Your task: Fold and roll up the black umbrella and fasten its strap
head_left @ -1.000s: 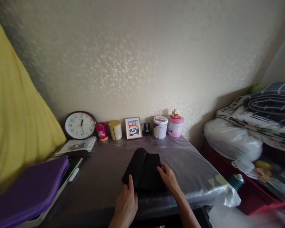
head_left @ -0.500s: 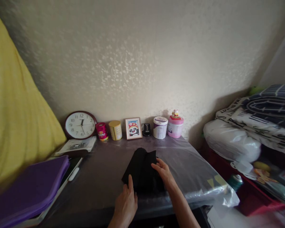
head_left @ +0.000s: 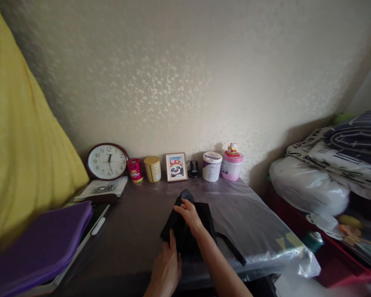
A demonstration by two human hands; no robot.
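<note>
A piece of black cloth, folded over itself, lies on the table in front of me. From its right side a narrow black strap trails out over the tabletop. My right hand reaches across the cloth and is closed on its upper left part, where a folded flap sticks up past the fingers. At the near left edge, my left hand holds the cloth, index finger stretched along it and the other fingers bent. The forearm hides part of the cloth's near side.
Along the wall stand a clock, a pink can, a yellow-lidded can, a panda picture frame, a small black device and two tubs. Purple folders lie left. Bagged bedding is right of the grey-covered table.
My right hand has moved left from the cloth's right edge to its upper left part. The cloth's top has been refolded, and the strap now shows on the right. The left hand stays nearly put.
</note>
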